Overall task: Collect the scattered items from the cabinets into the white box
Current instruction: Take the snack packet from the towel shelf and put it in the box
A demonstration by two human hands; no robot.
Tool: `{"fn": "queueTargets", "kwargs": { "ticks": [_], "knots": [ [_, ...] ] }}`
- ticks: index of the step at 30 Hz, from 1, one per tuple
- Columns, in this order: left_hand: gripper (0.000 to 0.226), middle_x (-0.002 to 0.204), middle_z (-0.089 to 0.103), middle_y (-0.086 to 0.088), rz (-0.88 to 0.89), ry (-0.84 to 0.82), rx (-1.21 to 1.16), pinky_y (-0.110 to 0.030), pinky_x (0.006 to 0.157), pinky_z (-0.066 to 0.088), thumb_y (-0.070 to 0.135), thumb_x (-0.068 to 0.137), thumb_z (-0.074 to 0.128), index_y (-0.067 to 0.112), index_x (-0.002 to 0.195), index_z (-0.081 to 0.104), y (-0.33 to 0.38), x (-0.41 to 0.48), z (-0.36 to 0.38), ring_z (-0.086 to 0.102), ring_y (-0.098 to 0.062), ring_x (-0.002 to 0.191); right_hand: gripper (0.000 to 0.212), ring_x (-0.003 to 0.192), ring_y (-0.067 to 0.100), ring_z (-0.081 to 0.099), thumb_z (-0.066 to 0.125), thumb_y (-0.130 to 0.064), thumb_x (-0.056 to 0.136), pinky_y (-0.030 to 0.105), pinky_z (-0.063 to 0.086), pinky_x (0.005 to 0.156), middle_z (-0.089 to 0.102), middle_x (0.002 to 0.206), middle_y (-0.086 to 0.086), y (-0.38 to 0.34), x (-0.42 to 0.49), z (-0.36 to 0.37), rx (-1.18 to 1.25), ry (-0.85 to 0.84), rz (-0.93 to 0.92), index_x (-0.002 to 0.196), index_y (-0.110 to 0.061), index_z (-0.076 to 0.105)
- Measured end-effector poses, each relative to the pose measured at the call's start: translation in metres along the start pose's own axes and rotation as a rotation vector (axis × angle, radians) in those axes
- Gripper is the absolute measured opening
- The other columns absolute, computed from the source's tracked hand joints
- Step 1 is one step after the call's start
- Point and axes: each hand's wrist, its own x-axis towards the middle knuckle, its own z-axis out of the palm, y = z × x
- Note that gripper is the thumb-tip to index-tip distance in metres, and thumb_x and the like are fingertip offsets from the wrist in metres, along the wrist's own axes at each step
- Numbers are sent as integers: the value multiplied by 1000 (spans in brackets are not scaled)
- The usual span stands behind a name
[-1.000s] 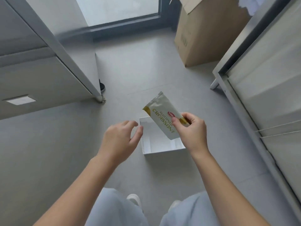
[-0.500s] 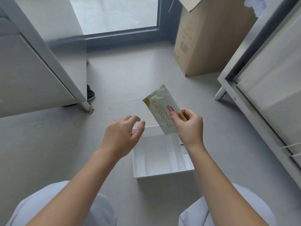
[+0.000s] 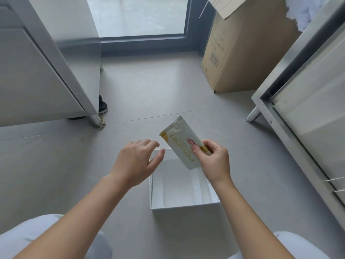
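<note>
A white open box (image 3: 184, 209) stands on the grey floor between my knees, and nothing shows inside it. My right hand (image 3: 214, 161) pinches a silver and gold croissant packet (image 3: 180, 141) by its right edge and holds it tilted above the box's far side. My left hand (image 3: 138, 161) hovers over the box's far left corner with loosely curled fingers, holding nothing and a little apart from the packet.
A grey cabinet (image 3: 37, 71) stands at the left and a metal cabinet (image 3: 308, 109) at the right. A tall cardboard box (image 3: 242, 53) sits at the back right by a window. A dark shoe (image 3: 102, 106) shows behind the left cabinet's leg.
The view has dropped lower and closer to the white box, which now appears larger. Both hands stay over the box, the right one still holding the packet.
</note>
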Motion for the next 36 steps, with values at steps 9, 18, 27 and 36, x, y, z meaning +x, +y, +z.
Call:
{"fn": "queueTargets", "kwargs": {
  "ticks": [9,18,27,36],
  "knots": [
    [42,99,68,5,-36,-154,49,-35,79,46,54,99,36,24,110,64,-22,-14,51,63,-20,88,7,75,13,69,78,-15,88,26,55,64,76,82,1,99,-12,23,84,-131,364,83,-11,75],
    [53,97,66,7,-29,-188,70,-36,82,44,59,96,24,24,111,62,-40,-27,68,62,-19,90,10,80,20,74,76,-21,90,36,62,72,78,90,2,170,-6,70,-45,-42,533,82,-17,72],
    [57,96,67,7,-3,-203,77,-37,79,45,60,95,21,24,110,63,-46,-23,71,62,-18,87,36,102,20,68,69,-24,95,28,52,83,72,111,2,198,-9,91,-152,-209,599,127,-9,66],
    [56,98,68,8,14,-181,48,-36,78,45,59,95,23,24,109,64,-43,-17,74,63,-19,87,52,124,20,60,72,-19,91,25,44,97,64,132,5,193,-11,94,-183,-215,516,139,-7,56]
  ]
}}
